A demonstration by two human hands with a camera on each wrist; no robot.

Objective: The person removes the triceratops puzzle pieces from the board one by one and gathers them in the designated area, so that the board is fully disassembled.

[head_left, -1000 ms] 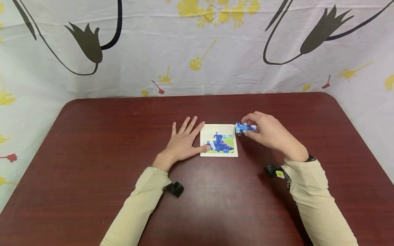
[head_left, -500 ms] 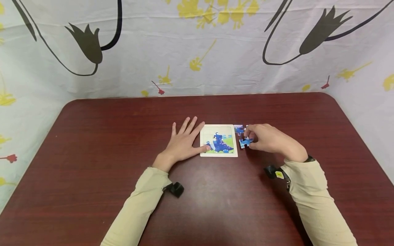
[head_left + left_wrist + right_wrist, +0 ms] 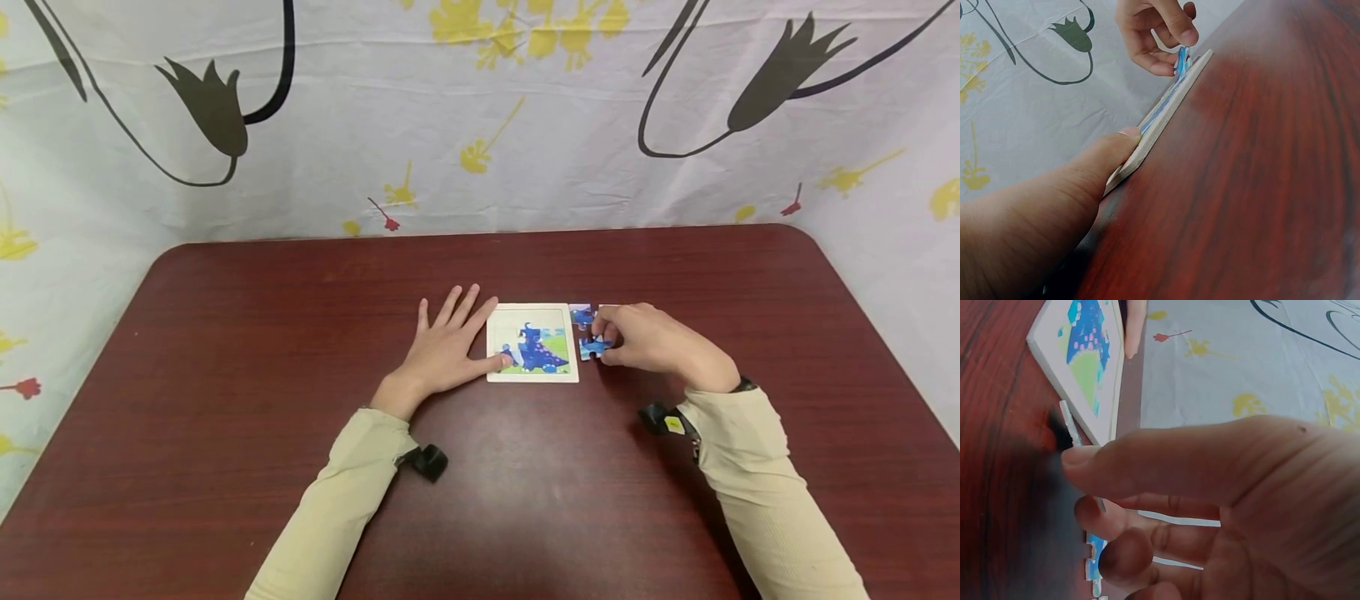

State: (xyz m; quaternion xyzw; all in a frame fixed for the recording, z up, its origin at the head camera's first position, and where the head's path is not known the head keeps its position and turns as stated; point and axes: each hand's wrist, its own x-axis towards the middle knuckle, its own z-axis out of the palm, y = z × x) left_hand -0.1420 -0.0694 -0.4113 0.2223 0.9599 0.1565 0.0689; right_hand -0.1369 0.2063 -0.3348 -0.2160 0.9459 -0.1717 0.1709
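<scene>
A square puzzle board (image 3: 506, 321) with a pale rim lies on the table, partly filled with a blue dinosaur picture. My left hand (image 3: 444, 354) rests flat at its left side, fingers spread and thumb on the picture's lower left. Just off the right rim, my right hand (image 3: 652, 343) pinches a blue puzzle piece (image 3: 591, 347) between thumb and fingers. In the left wrist view that piece (image 3: 1181, 61) stands tilted at the board's far end. Another blue piece (image 3: 581, 315) lies beside the board's upper right corner. The right fingers partly cover the pieces there.
The dark red-brown table (image 3: 495, 500) has rounded back corners. Behind it hangs a pale cloth (image 3: 337, 108) printed with flowers. Small black cameras (image 3: 427, 462) are strapped at both wrists. More puzzle piece edges (image 3: 1094, 565) show beneath the right fingers.
My right hand has come nearer from the back with the puzzle piece, then slightly left toward the board. The piece by the corner has come apart from it. My left hand has stayed put.
</scene>
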